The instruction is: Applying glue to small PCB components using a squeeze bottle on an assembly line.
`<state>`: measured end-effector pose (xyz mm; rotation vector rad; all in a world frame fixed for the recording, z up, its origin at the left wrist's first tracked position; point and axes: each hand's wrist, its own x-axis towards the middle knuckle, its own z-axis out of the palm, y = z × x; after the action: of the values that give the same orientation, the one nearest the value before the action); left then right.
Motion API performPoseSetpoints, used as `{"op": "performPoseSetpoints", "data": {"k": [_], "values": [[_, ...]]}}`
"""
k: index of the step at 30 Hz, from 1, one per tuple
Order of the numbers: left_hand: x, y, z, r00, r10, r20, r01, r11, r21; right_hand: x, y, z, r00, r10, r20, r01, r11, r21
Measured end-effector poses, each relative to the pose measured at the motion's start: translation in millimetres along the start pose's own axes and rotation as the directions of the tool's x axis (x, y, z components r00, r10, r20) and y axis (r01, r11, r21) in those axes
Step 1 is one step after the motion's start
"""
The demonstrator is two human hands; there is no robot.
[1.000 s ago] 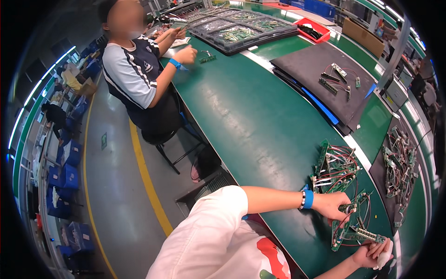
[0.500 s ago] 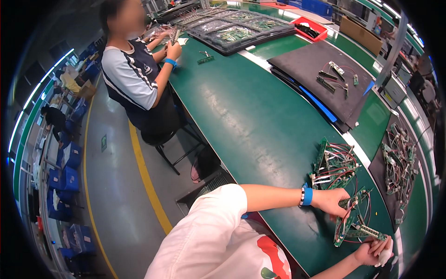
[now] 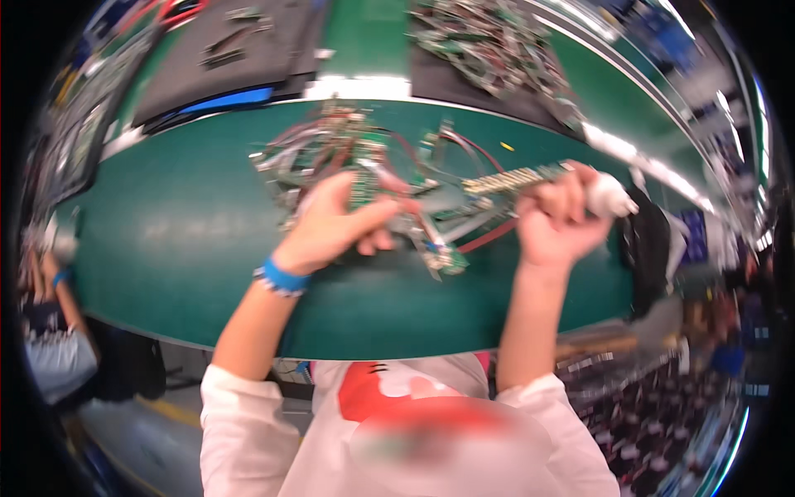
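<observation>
My left hand (image 3: 327, 224), a blue band at its wrist, is closed at the near side of a heap of wired circuit boards (image 3: 319, 145). Its thumb and fingers are around a green circuit board (image 3: 362, 189). To the right, my right hand (image 3: 556, 219) is raised with curled fingers pinching the end of a long, narrow circuit board (image 3: 505, 180) with a row of pale parts. A white rounded object (image 3: 611, 196) sits at that hand's fingers; blur hides what it is. Red and grey wires and a small board (image 3: 451, 261) hang between my hands.
A dark mat (image 3: 240, 62) with a few boards lies far left. Another mat holds a large pile of wired boards (image 3: 489, 41) at the back. A black bag-like item (image 3: 650, 248) is at the table's right end. A co-worker's arm (image 3: 70, 298) shows at far left.
The view has swung right, bringing both my hands to mid-picture and the co-worker to the left edge. Both hands still hold boards.
</observation>
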<state>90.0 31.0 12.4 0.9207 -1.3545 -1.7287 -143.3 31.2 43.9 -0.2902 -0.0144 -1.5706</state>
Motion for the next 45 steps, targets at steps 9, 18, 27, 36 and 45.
{"op": "performPoseSetpoints", "data": {"k": [9, 18, 27, 36, 45], "values": [[7.9, -11.8, 13.1, 0.999, 0.035, -0.033, -0.038, 0.995, -0.097, -5.6, 3.4, -13.0, 1.000, 0.013, 0.015, -0.015, 0.982, 0.189], [6.9, -17.7, 4.1, 0.995, 0.007, 0.100, 0.019, 0.968, -0.252, -8.4, 8.2, -25.4, 0.999, 0.015, 0.033, -0.021, 0.983, 0.181], [8.8, -23.2, 10.7, 0.996, -0.091, 0.018, 0.093, 0.971, -0.222, -5.5, 1.7, -24.8, 0.980, -0.198, 0.028, 0.170, 0.895, 0.413], [9.0, -18.7, 14.7, 0.999, -0.023, 0.024, 0.029, 0.953, -0.302, -11.4, 16.3, -23.1, 0.992, -0.109, 0.062, 0.060, 0.846, 0.529], [9.0, -22.5, 11.5, 0.994, -0.092, 0.064, 0.112, 0.822, -0.558, -16.2, 15.6, -29.5, 0.992, -0.063, 0.108, -0.008, 0.832, 0.555]]}}
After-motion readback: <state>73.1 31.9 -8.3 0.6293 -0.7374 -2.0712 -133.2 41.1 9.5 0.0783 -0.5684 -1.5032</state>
